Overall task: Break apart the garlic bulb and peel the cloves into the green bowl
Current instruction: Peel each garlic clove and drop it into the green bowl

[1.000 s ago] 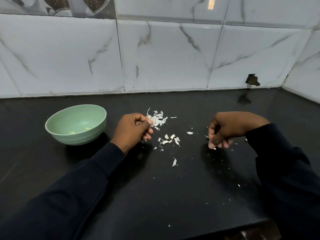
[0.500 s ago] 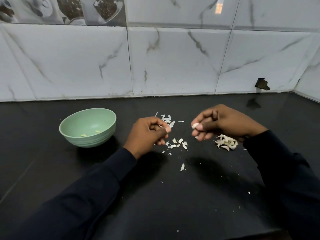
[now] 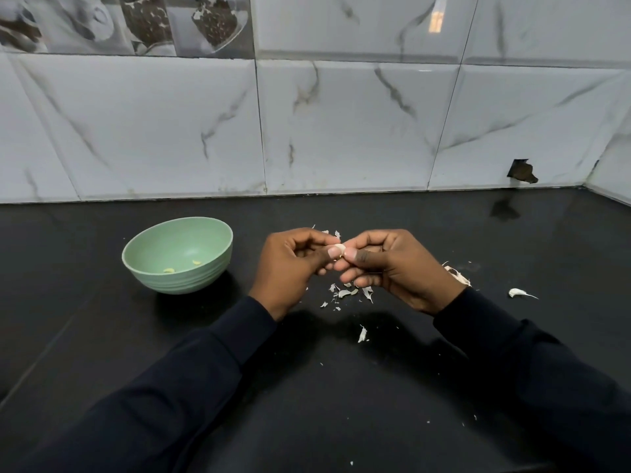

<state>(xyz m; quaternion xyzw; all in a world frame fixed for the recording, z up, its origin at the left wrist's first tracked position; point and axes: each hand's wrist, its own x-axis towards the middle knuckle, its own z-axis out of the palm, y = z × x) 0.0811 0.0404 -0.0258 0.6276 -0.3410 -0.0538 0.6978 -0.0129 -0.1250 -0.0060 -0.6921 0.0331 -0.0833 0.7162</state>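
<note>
Where both thumbs pinch it, the left hand (image 3: 290, 268) and right hand (image 3: 392, 268) half-hide one garlic clove (image 3: 338, 248).

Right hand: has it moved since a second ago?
Yes. The right hand has moved left, toward the green bowl, and now meets the left hand on a garlic clove above the peel scraps.

Left hand (image 3: 290, 268) and right hand (image 3: 397, 268) cover most of the garlic clove (image 3: 339, 247); the right hand also hides part of the bulb (image 3: 458, 275); bits (image 3: 169, 270) in the green bowl (image 3: 177, 282) are too small to tell
</note>
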